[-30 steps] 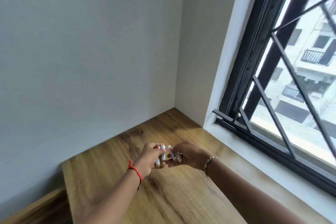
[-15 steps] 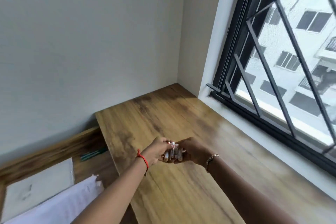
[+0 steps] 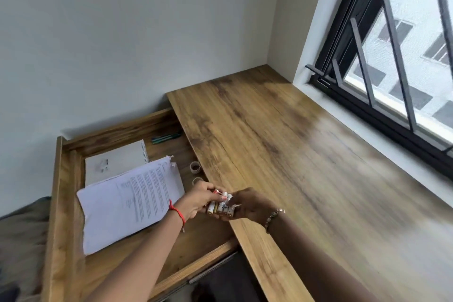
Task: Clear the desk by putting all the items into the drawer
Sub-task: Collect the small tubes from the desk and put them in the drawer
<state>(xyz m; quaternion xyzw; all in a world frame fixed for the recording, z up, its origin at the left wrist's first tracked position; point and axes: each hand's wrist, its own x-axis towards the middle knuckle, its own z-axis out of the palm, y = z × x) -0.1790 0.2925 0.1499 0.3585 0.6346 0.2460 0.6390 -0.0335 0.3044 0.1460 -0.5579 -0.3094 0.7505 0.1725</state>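
Observation:
My left hand point(image 3: 197, 201) and my right hand point(image 3: 252, 205) meet over the left edge of the wooden desk point(image 3: 306, 154), together gripping a bundle of several small batteries point(image 3: 220, 206). The bundle hangs right above the border between the desk and the open wooden drawer point(image 3: 63, 203) on its left. Inside the drawer lie a stack of printed papers point(image 3: 127, 201), a spiral notebook point(image 3: 115, 163), dark green pens point(image 3: 166, 137) and two small tape rolls point(image 3: 195, 167). A red thread circles my left wrist, a bracelet my right.
A grey wall stands behind the drawer and desk. A barred window point(image 3: 392, 56) with a white sill runs along the desk's right side. A dark cloth point(image 3: 22, 233) lies left of the drawer.
Both hands carried the batteries left and toward me, from the desk's middle to its left edge. The view swung left, bringing the open drawer and its contents into sight.

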